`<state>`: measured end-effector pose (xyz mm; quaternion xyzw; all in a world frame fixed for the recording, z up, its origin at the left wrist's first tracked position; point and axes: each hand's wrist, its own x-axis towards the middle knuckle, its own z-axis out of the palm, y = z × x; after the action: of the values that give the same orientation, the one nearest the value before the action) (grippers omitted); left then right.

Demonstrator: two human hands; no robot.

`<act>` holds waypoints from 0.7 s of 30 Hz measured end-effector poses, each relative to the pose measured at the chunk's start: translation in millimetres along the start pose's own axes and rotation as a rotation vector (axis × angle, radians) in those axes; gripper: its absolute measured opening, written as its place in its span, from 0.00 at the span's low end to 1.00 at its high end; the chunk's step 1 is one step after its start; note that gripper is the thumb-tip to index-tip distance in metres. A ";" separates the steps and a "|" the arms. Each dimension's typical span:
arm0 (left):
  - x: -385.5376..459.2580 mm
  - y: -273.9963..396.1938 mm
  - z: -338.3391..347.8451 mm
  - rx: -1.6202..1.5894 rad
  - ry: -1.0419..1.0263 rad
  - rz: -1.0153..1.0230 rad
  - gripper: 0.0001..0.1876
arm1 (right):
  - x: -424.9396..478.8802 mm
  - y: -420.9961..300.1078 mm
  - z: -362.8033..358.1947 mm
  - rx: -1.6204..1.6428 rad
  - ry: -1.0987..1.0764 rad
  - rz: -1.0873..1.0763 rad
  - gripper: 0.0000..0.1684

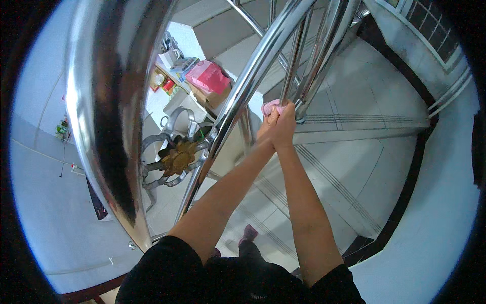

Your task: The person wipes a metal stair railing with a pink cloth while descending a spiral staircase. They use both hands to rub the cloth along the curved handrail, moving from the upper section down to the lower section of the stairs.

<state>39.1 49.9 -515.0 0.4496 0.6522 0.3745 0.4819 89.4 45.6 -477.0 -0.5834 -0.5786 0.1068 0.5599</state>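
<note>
Both my hands are together on a thin upright metal baluster [292,62] of the stair railing. A pink cloth [272,107] is bunched around the baluster. My left hand [267,127] grips the cloth from the left, its fingers partly hidden behind my other hand. My right hand [285,123] closes over the cloth from the right, pressed against the left. Just right of my hands stands a thicker polished metal post [322,57], its lower end close to the step edge.
A broad polished handrail [110,114] curves past on the left, and a slanting metal rail [250,72] runs beside my left arm. Between them is a metal flower ornament [178,157]. Below lie a pink bag [208,76] and boxes. Tiled steps [357,159] wind along the right wall.
</note>
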 end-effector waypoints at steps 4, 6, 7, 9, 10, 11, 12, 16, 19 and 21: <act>1.1 -12.4 0.6 0.014 -0.021 -0.041 0.37 | -13.6 16.8 11.8 -0.028 0.016 0.011 0.21; 3.5 -17.9 -1.9 -0.010 -0.077 -0.027 0.38 | -17.0 30.2 18.7 0.084 -0.001 0.102 0.23; 4.4 -20.4 -2.3 -0.020 -0.108 -0.018 0.38 | -17.3 41.1 24.1 0.196 -0.020 0.191 0.24; 7.0 -28.8 -1.3 0.000 -0.139 0.008 0.38 | -21.2 53.2 27.9 0.255 -0.051 0.250 0.25; 8.4 -33.8 -0.6 0.030 -0.142 0.026 0.37 | -24.4 54.8 26.2 0.200 -0.064 0.220 0.25; 13.5 -40.8 1.6 0.058 -0.151 0.045 0.36 | -26.3 56.7 24.4 0.145 -0.059 0.168 0.25; 20.3 -50.8 4.5 0.085 -0.159 0.064 0.34 | -28.0 58.4 22.7 0.090 -0.052 0.115 0.24; 64.8 -133.1 10.0 -0.043 -0.044 0.095 0.33 | -43.6 48.9 21.7 -0.021 -0.130 -0.008 0.22; 59.3 -138.6 18.9 -0.124 -0.052 0.187 0.31 | -45.8 53.3 5.4 -0.083 -0.207 0.147 0.22; 54.7 -138.8 24.7 -0.086 -0.084 0.271 0.26 | -42.5 55.0 -3.5 -0.119 -0.228 0.218 0.22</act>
<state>24.5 59.3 -665.2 0.5279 0.5481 0.4444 0.4727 109.6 26.3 -540.8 -0.6589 -0.5768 0.1982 0.4403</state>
